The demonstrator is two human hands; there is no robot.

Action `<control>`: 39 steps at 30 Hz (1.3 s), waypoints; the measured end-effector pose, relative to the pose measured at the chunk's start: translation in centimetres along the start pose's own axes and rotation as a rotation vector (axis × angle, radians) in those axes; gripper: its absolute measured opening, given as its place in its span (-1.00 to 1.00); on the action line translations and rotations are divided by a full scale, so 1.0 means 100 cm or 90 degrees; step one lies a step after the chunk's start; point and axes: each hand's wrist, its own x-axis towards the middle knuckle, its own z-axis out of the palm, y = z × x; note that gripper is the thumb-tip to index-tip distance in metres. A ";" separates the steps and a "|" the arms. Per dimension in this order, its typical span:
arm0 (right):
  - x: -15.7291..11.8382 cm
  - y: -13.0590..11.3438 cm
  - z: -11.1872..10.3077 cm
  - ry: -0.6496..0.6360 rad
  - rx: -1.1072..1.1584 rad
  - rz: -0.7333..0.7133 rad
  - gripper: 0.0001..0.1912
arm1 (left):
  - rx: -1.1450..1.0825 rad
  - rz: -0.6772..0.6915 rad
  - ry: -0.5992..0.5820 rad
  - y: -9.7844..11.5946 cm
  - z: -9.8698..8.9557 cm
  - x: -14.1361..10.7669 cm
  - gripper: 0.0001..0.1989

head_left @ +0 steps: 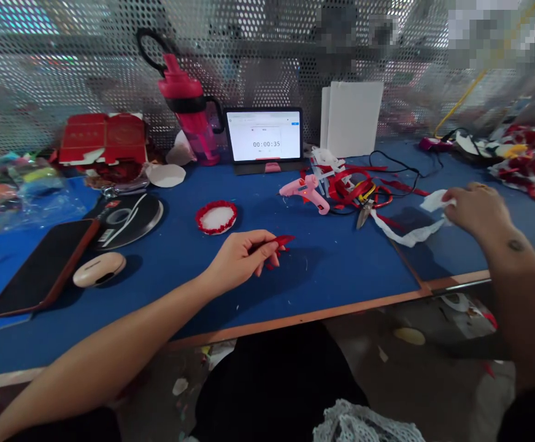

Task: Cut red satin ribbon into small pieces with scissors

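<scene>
My left hand (249, 258) is closed over the blue table, pinching a folded piece of red ribbon (286, 239) whose pointed end sticks out past the thumb. Far to the right, my right hand (477, 212) has its fingers closed on the end of a crumpled white strip (410, 236), which trails left across the table. The strip's other end lies by a pair of scissors (365, 215). Between the hands rests a pink glue gun (308, 193). Left of it lies a white disc with a ruffled red border (216, 217).
A tangle of red ribbon (350, 184) lies behind the scissors. At the back stand a tablet (265, 138), a pink bottle (189, 110) and white boards (354, 120). On the left are a ribbon spool (129, 218), a phone (42, 264) and a beige case (99, 269).
</scene>
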 end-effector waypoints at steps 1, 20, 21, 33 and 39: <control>0.003 -0.001 0.000 0.008 -0.009 -0.008 -0.94 | -0.003 0.002 0.002 -0.001 0.000 0.000 -0.78; 0.066 -0.050 -0.026 -0.156 0.032 -0.246 -0.84 | -0.026 -0.011 0.018 -0.010 -0.005 0.005 -0.80; 0.067 -0.052 -0.035 -0.152 0.029 -0.216 -0.83 | -0.030 -0.012 0.018 -0.010 -0.005 0.005 -0.80; 0.026 -0.160 -0.110 -0.110 0.835 0.182 -0.52 | -0.286 0.014 0.147 -0.008 0.001 0.006 -0.82; -0.023 -0.283 -0.078 -0.311 1.342 0.061 -0.62 | -0.430 0.092 0.227 -0.006 0.002 0.006 -0.58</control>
